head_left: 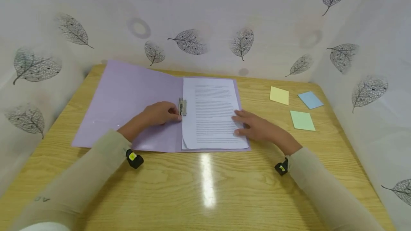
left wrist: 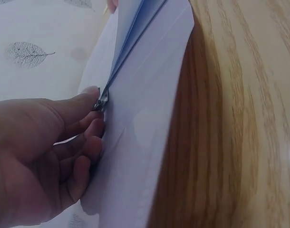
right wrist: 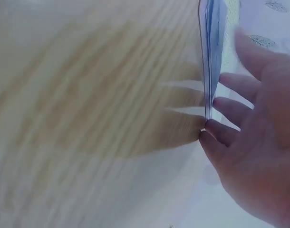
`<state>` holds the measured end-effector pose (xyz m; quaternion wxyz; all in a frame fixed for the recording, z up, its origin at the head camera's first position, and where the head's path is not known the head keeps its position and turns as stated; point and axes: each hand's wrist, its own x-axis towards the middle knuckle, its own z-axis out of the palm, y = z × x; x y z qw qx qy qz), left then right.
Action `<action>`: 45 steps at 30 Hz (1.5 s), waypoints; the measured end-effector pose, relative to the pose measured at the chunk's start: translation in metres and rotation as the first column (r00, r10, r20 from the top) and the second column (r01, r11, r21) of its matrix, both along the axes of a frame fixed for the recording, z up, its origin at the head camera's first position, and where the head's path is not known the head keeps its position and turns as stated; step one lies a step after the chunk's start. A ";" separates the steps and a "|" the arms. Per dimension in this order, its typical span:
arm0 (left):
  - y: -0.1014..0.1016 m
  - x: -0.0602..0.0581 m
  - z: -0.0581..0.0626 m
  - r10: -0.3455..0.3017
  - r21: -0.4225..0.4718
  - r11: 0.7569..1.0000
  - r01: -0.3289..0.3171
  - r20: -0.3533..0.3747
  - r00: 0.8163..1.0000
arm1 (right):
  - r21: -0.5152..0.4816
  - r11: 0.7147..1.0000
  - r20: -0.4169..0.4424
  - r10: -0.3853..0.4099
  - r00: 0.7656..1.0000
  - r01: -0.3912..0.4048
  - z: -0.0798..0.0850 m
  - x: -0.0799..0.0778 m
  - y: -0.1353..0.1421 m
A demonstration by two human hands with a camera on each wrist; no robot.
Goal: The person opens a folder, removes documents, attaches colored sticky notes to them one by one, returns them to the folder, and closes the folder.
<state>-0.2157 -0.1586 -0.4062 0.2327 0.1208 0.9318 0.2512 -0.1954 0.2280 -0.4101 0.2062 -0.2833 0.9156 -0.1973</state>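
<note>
A lilac folder [head_left: 138,88] lies spread open on the wooden table. On its right side sits a stack of printed white sheets [head_left: 212,117], with a small metal clip [head_left: 182,107] at the stack's left edge. My left hand [head_left: 160,113] is at the folder's inner fold, thumb tip and curled fingers pinching the metal clip [left wrist: 103,99] in the left wrist view. My right hand [head_left: 255,127] rests along the right edge of the sheets, fingers spread and nearly straight. In the right wrist view its fingertips touch the side of the stack [right wrist: 210,71].
To the right of the folder lie a yellow sticky-note pad [head_left: 279,95], a blue one [head_left: 310,99] and a green one [head_left: 302,120]. White cloth [head_left: 215,17] with leaf prints surrounds the table's back and sides. Light glares off the wooden tabletop [head_left: 160,188] in front.
</note>
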 end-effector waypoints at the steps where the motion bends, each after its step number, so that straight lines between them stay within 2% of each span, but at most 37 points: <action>1: 0.001 0.001 0.000 0.005 -0.006 1.000 -0.005 -0.004 1.000 | 0.001 1.000 -0.022 0.002 1.000 -0.002 0.000 -0.001 -0.001; 4: 0.003 0.003 0.001 0.018 -0.030 0.999 -0.019 -0.019 1.000 | 0.002 1.000 -0.085 0.004 0.996 -0.004 -0.001 -0.002 -0.005; 8: 0.004 0.004 0.000 0.028 -0.062 0.998 -0.031 -0.053 0.998 | 0.007 1.000 -0.122 0.008 0.993 -0.007 -0.001 0.000 -0.009; 15: 0.007 0.005 -0.007 0.018 -0.122 0.992 -0.035 -0.136 0.990 | 0.032 0.999 -0.135 0.011 0.991 -0.007 0.001 0.003 -0.012; 22: 0.008 0.005 -0.010 0.021 -0.133 0.990 -0.043 -0.159 0.987 | 0.043 0.999 -0.134 0.014 0.991 -0.009 0.002 0.003 -0.013; 28: 0.002 0.004 -0.009 0.041 -0.067 0.996 -0.051 -0.153 0.987 | 0.032 0.999 -0.122 0.005 0.993 -0.001 0.000 0.004 -0.011; 35: -0.001 0.002 0.001 0.089 0.048 0.995 -0.084 -0.126 0.988 | 0.028 1.000 -0.145 -0.004 0.989 0.009 -0.002 0.008 -0.010; 42: 0.002 -0.001 0.013 0.136 0.161 0.981 -0.106 -0.191 0.972 | 0.038 0.999 -0.148 -0.012 0.989 0.018 0.001 0.012 -0.012; 45: 0.006 -0.004 0.017 0.146 0.188 0.976 -0.110 -0.193 0.970 | 0.044 0.999 -0.148 -0.014 0.989 0.021 0.001 0.013 -0.011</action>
